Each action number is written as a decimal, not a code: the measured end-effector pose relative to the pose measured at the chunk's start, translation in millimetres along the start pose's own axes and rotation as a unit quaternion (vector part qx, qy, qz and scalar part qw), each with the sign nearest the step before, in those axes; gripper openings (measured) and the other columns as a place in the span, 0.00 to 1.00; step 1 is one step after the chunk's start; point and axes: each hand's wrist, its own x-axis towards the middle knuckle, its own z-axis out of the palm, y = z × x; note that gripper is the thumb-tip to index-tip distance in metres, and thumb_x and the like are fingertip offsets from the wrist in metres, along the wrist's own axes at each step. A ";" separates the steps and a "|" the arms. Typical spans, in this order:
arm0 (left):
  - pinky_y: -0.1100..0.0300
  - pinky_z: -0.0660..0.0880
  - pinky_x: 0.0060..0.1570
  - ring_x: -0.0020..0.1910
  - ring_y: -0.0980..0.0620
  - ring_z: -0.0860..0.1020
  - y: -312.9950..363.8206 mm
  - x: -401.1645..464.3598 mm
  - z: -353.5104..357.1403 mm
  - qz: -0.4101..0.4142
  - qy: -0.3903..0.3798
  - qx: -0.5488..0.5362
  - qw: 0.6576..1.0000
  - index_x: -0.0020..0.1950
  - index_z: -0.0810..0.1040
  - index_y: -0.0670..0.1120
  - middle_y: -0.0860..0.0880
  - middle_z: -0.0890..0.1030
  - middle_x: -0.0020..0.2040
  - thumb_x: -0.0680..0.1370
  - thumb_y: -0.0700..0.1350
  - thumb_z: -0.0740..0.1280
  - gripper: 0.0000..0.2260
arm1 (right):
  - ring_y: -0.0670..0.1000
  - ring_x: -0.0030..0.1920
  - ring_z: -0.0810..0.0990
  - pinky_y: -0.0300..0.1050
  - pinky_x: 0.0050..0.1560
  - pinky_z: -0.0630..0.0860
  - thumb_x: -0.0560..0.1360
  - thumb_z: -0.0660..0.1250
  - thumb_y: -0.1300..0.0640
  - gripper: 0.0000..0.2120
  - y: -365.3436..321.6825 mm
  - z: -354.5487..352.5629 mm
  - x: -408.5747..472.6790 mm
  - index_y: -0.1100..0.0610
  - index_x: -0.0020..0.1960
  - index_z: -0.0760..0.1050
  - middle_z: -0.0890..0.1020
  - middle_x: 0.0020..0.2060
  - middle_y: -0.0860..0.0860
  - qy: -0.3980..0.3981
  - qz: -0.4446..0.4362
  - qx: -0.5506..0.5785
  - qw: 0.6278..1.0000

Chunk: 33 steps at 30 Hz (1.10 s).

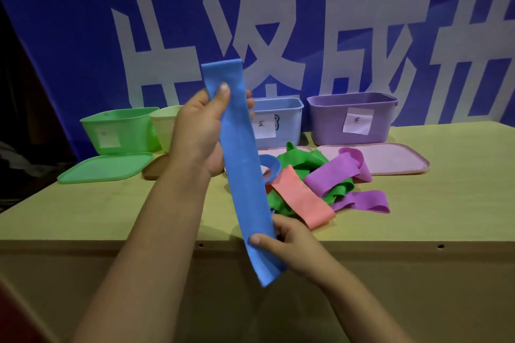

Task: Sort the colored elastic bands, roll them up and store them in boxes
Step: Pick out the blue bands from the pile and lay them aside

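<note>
Early going: left hand [200,131] and right hand [289,242] pinch the blue band [245,175] flat above the near table edge, unrolled, while the mixed pile [320,186] waits before the far boxes [278,122].

a blue banner [83,22] with large white characters hangs behind a pale wooden table [446,217]; dim, dark space [16,120] lies off to the left.
</note>
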 end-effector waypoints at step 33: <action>0.62 0.75 0.56 0.54 0.57 0.78 -8.4 -13.0 -28.5 0.108 0.083 0.125 0.983 0.51 0.81 0.51 0.56 0.82 0.50 0.78 0.34 0.61 0.14 | 0.55 0.56 0.75 0.43 0.52 0.71 0.75 0.67 0.53 0.13 -49.6 -68.5 118.3 0.52 0.59 0.78 0.77 0.57 0.53 -0.083 0.030 -0.597 0.797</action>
